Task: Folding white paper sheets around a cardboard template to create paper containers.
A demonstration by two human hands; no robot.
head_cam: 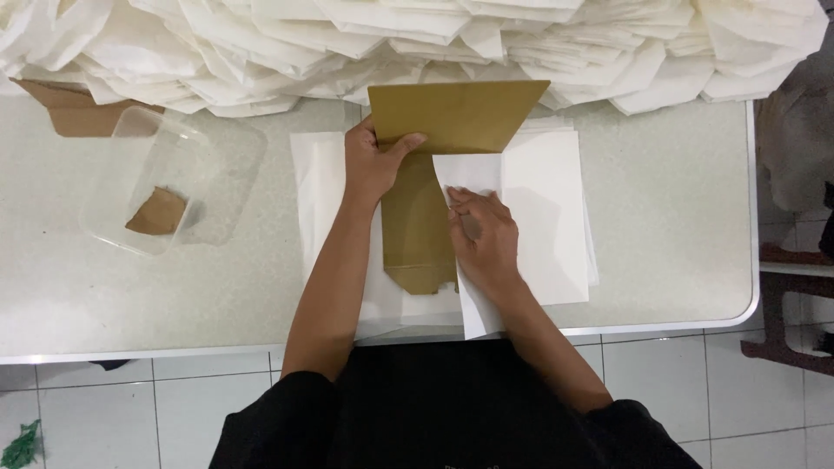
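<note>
Here left hand (372,165) clenches brown card (434,148); right hand (485,236) flat, grip released, on white sheet (547,208); folded pile (417,43) behind.

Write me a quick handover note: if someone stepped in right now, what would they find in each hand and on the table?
Left hand: pinning the brown cardboard template onto the white paper sheet.
Right hand: pressing a folded flap of that sheet against the template's edge.
Done: one side fold is started; a pile of folded white paper pieces lies along the far edge.
Left: the sheet's other edges look unfolded.
Nearby: a clear plastic tub at the left.
</note>
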